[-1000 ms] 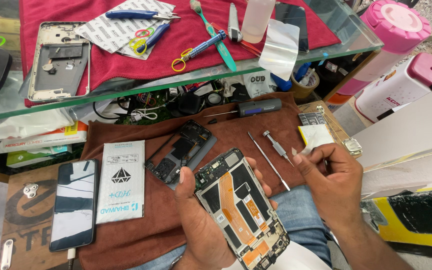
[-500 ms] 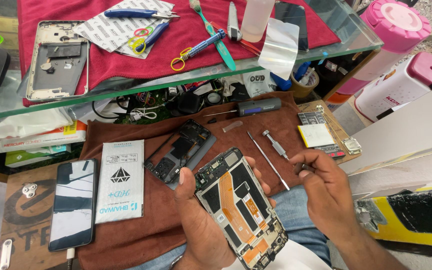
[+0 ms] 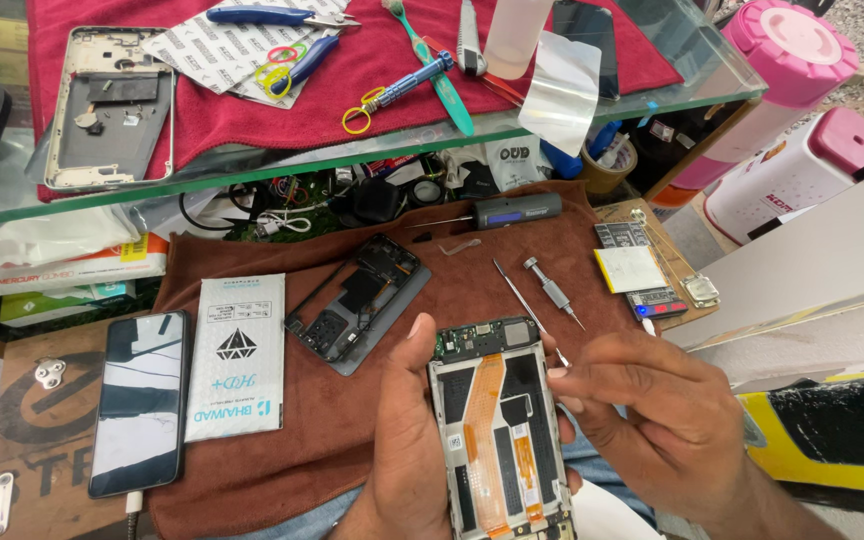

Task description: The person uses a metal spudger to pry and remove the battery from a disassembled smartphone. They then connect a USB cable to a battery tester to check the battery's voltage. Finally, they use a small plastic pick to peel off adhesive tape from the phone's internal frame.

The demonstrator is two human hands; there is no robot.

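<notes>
A glass shelf (image 3: 652,105) with a red cloth (image 3: 372,60) overhangs a lower worktop under a brown cloth (image 3: 252,470), in daylight.

Phone repair stall, small workshop type. Evidence: opened phone (image 3: 500,430) with board and orange flex cables exposed; detached back housing (image 3: 357,300) on a brown cloth (image 3: 282,440) over the tabletop; precision screwdrivers (image 3: 550,288), a thin metal pry tool (image 3: 522,295); bare phone frame (image 3: 110,105), blue pliers (image 3: 267,15), toothbrush (image 3: 437,70) on the red cloth (image 3: 352,60) of a glass shelf (image 3: 692,70); packaged screen protector (image 3: 235,355); phone with cracked screen (image 3: 140,400); tangled cables and chargers (image 3: 282,205) under the shelf.
</notes>
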